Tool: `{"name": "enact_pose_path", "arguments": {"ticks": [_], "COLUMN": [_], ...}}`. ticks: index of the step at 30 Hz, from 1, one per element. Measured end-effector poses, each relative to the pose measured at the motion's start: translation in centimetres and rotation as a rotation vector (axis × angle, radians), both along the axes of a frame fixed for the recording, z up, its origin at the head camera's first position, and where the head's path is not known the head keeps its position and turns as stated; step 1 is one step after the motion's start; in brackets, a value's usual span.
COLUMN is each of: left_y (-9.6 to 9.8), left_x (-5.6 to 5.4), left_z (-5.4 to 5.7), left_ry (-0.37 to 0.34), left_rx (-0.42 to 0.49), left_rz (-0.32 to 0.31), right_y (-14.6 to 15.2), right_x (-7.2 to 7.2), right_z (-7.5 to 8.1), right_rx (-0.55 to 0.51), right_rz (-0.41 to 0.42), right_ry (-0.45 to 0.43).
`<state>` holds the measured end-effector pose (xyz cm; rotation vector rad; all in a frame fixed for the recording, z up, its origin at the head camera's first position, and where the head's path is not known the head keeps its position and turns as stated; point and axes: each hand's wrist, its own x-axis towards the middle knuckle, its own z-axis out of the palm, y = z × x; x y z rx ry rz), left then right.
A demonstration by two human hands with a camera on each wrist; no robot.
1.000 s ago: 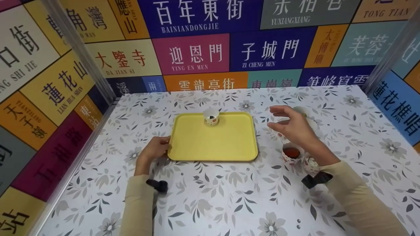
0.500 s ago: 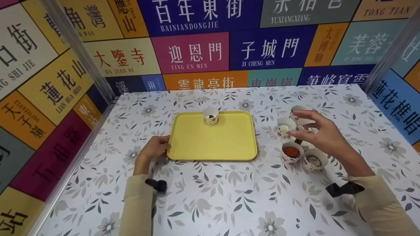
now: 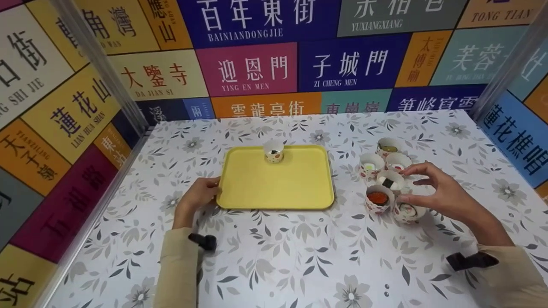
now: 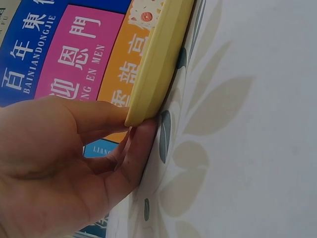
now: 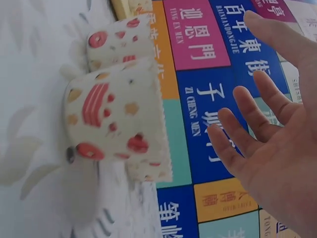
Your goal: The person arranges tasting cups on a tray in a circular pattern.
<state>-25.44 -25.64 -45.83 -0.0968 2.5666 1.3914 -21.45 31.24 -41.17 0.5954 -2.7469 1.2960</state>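
My left hand [image 3: 198, 196] pinches the left edge of a yellow tray [image 3: 278, 186]; in the left wrist view the thumb lies over the rim of the tray [image 4: 161, 64] and fingers go beneath. A patterned paper cup [image 3: 274, 157] with something black and white inside stands at the tray's back edge. My right hand [image 3: 445, 199] reaches over the cup cluster, thumb and fingers apart, close to a cup [image 3: 388, 183] holding a white piece with a black strip. In the right wrist view the fingers of my right hand [image 5: 272, 119] are spread and hold nothing, beside a cup [image 5: 114, 116].
Around that cup stand several more: a cup [image 3: 378, 201] with orange-red filling, a cup [image 3: 407, 214] with a dark-rimmed roll, and a cup [image 3: 370, 166] with a white and yellow-green piece. A flowered cloth [image 3: 274, 256] covers the table. A sign-covered wall [image 3: 248, 68] rises behind.
My right hand has drawn back rightward and toward me, from between the tray and the cups to the cluster's right side, uncovering the cups. The left hand stays at the tray.
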Motion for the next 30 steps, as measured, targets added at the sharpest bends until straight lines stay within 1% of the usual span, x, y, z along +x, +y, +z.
{"name": "enact_pose_path", "arguments": {"ticks": [2,6,10,13,16,24,30], "left_y": [0.0,0.1,0.3,0.3,0.3,0.0,-0.1], "left_x": [0.0,0.0,-0.1,-0.2,-0.1,-0.2,-0.1], "left_z": [0.0,-0.1,0.0,0.0,0.1,0.0,0.0], "left_ry": [0.007,0.014,0.012,0.008,-0.005,-0.034,-0.009], "left_rx": [-0.009,-0.054,-0.060,-0.043,-0.047,-0.059,0.011], "left_rz": [0.000,0.001,0.002,0.001,0.010,0.025,-0.012], "right_y": [0.4,1.1,2.0,2.5,2.7,2.7,2.9], "right_x": [0.0,-0.1,0.0,0.2,0.4,0.4,0.3], "right_z": [-0.5,-1.4,-1.9,-2.0,-2.3,-3.1,-3.5], "right_rx": [0.016,0.055,0.116,0.151,0.174,0.185,0.140], "right_rz": [0.002,0.025,0.025,0.022,0.028,0.068,0.107], "right_ry": [-0.038,-0.104,-0.156,-0.173,-0.181,-0.226,-0.236]}}
